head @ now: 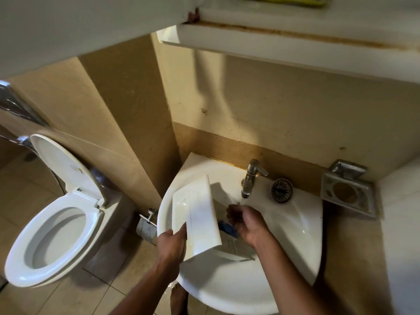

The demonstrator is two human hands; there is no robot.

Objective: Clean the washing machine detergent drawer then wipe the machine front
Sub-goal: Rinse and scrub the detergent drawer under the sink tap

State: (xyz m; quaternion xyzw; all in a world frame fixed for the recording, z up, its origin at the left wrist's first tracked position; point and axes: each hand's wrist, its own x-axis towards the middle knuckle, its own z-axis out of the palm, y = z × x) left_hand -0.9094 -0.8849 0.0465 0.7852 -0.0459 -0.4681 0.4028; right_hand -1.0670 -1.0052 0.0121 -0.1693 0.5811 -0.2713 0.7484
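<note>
The white detergent drawer [200, 214] is held tilted over the white sink basin [295, 223], its flat front panel facing up. My left hand [172, 244] grips the drawer at its lower left edge. My right hand [247, 221] is cupped inside the basin under the chrome tap [250, 178], fingers curled in the water stream. A blue part [228, 228] of the drawer shows between the panel and my right hand. Whether my right hand holds anything cannot be told.
A toilet [54, 242] with its lid up stands at the left. A chrome soap holder [350, 192] hangs on the wall right of the sink, and a drain strainer [281, 190] lies on the sink ledge. A white cabinet [295, 42] hangs overhead.
</note>
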